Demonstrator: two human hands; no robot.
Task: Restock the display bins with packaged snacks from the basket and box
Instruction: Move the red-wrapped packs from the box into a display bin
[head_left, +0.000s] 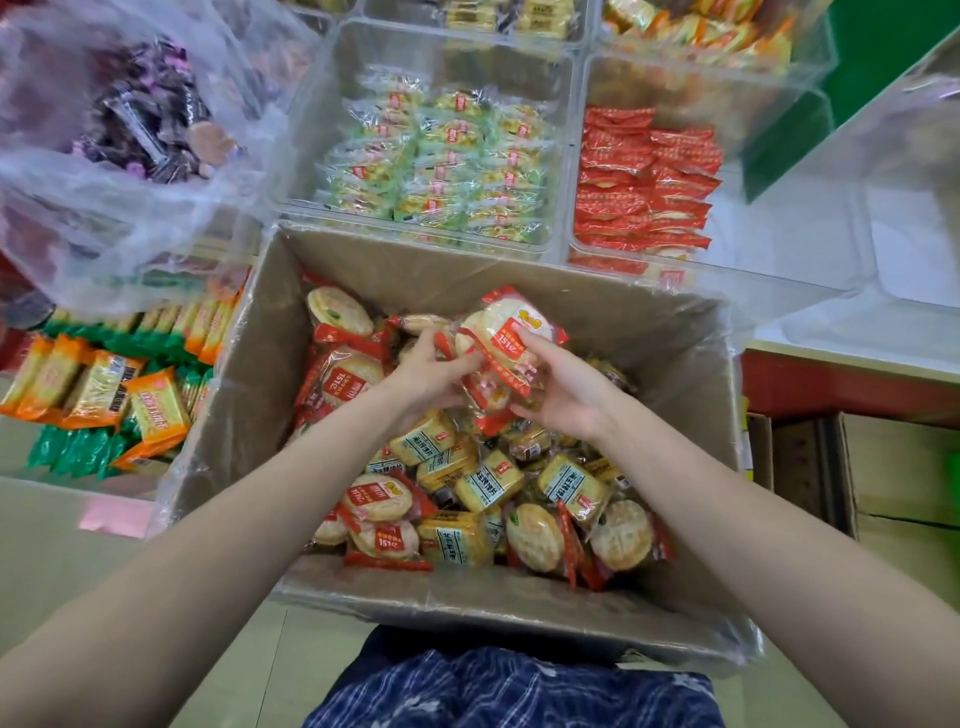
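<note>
Cardboard box (291, 415) lined with clear plastic sits in the near middle of the scene, just in front of the person's lap, and it is heaped with wrapped snacks: round rice crackers in red-edged packets (376, 501) and square yellow packets (457, 538). Both hands meet over the far part of the heap. The right hand (563, 387) curls its fingers around a small stack of red-edged cracker packets (511, 340), lifted clear of the pile and tilted. The left hand (428, 374) reaches in from the left with its fingers bent against the same stack, its thumb and fingertips pinching the lower packets, so both hands grip the bundle together.

Beyond the box stand clear display bins. The one straight ahead (311, 171) holds green-and-white wrapped snacks (441, 171) in fairly neat rows. The bin to its right (769, 260) holds red packets (644, 182) stacked along its left side, with bare bottom showing to the right of them. Farther off, more bins carry orange and yellow packets (701, 36). On the far left a crumpled clear plastic bag (104, 223) holds dark purple wrapped sweets (140, 124). Below it, left of the box, orange packets (98, 389) and green ones (72, 447) lie in a loose spread. At the near right, the edge of another cardboard carton (841, 473) shows beside a red shelf front (852, 389). Blue plaid cloth (514, 691) covers the person's lap at the near edge.
</note>
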